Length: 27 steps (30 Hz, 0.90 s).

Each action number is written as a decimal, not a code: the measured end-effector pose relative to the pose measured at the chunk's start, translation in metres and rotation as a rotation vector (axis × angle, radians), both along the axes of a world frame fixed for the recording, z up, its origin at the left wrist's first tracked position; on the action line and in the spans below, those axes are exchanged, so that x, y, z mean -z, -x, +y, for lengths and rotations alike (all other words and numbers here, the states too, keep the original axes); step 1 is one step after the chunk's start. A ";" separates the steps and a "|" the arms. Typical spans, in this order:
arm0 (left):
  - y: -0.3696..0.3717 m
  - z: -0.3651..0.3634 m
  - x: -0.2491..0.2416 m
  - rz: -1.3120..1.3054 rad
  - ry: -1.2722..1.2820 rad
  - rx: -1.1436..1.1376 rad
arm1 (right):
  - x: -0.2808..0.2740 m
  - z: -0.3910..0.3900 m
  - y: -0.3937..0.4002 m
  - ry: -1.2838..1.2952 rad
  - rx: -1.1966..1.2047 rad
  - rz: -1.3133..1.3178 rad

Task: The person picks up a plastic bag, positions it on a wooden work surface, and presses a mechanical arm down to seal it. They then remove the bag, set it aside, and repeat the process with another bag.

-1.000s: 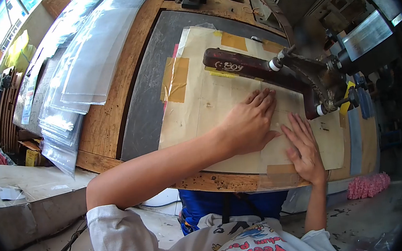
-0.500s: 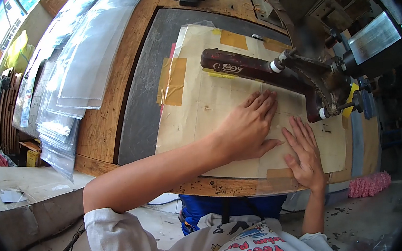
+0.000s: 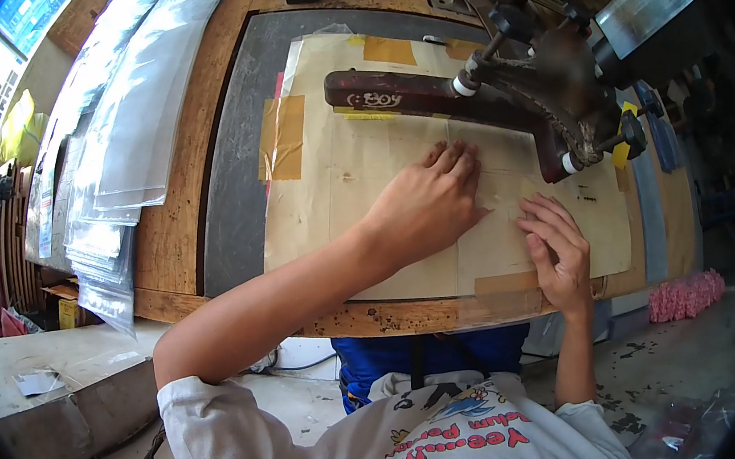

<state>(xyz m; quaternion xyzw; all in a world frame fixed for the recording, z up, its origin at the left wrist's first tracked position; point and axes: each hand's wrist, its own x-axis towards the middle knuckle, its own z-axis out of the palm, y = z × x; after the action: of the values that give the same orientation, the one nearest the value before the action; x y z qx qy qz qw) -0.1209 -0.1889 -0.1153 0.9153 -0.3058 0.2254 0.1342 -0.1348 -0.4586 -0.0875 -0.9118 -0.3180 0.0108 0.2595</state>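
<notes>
My left hand [image 3: 426, 204] lies palm down on a pale board [image 3: 360, 239], fingers side by side and slightly bent, holding nothing. To its right, my right hand [image 3: 560, 252] is open over the board's near right part, fingers curved and thumb apart. Beyond both hands, a dark red machine arm [image 3: 425, 98] with white writing reaches across the board. A yellow strip [image 3: 364, 114] shows along the arm's near edge. Brown tape [image 3: 285, 140] covers the board's left edge, and more tape [image 3: 506, 284] lies at the near edge.
The board rests on a dark grey plate [image 3: 230, 199] set in a wooden table [image 3: 168, 250]. Clear plastic bags [image 3: 136, 119] are piled on the left. Black knobs [image 3: 633, 132] stick out of the machine on the right. A pink bundle [image 3: 686, 295] sits at the lower right.
The view has shifted, so the table appears higher and further left. My right hand's fingers, flat before, are now more curved. My left hand stays on the board below the machine arm.
</notes>
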 end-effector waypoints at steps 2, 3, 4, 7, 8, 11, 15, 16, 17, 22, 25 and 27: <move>0.002 0.001 -0.018 0.120 -0.087 0.058 | 0.000 -0.002 0.006 0.007 0.032 -0.010; 0.004 0.001 -0.024 0.183 -0.129 0.084 | -0.002 -0.001 0.013 0.053 0.028 -0.033; 0.004 0.001 -0.021 0.141 -0.117 0.089 | -0.004 0.001 0.019 0.099 0.025 -0.050; 0.002 -0.001 -0.014 0.085 -0.076 0.114 | -0.005 0.003 0.024 0.140 -0.019 -0.109; -0.001 0.003 -0.014 0.104 -0.061 0.119 | -0.004 0.001 0.024 0.134 -0.029 -0.100; -0.003 0.013 -0.020 0.163 -0.010 0.090 | -0.002 -0.002 0.020 0.117 -0.059 -0.086; 0.001 0.013 -0.024 0.219 0.026 0.034 | -0.001 -0.002 0.019 0.120 -0.078 -0.082; 0.001 0.013 -0.024 0.231 0.024 0.029 | -0.001 -0.002 0.018 0.121 -0.079 -0.083; 0.000 0.013 -0.025 0.240 0.020 0.026 | -0.002 -0.002 0.018 0.124 -0.079 -0.082; 0.001 0.012 -0.030 0.312 0.063 0.010 | -0.002 -0.004 0.017 0.145 -0.083 -0.076; 0.001 0.012 -0.031 0.331 0.066 0.000 | -0.003 -0.004 0.017 0.150 -0.089 -0.074; 0.001 0.013 -0.031 0.325 0.068 0.004 | -0.003 -0.004 0.017 0.155 -0.093 -0.072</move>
<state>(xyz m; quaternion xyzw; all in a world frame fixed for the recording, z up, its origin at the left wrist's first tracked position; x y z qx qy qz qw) -0.1216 -0.1760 -0.0842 0.9339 -0.2741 0.0844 0.2134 -0.1513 -0.4629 -0.0841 -0.9132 -0.3673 0.0145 0.1760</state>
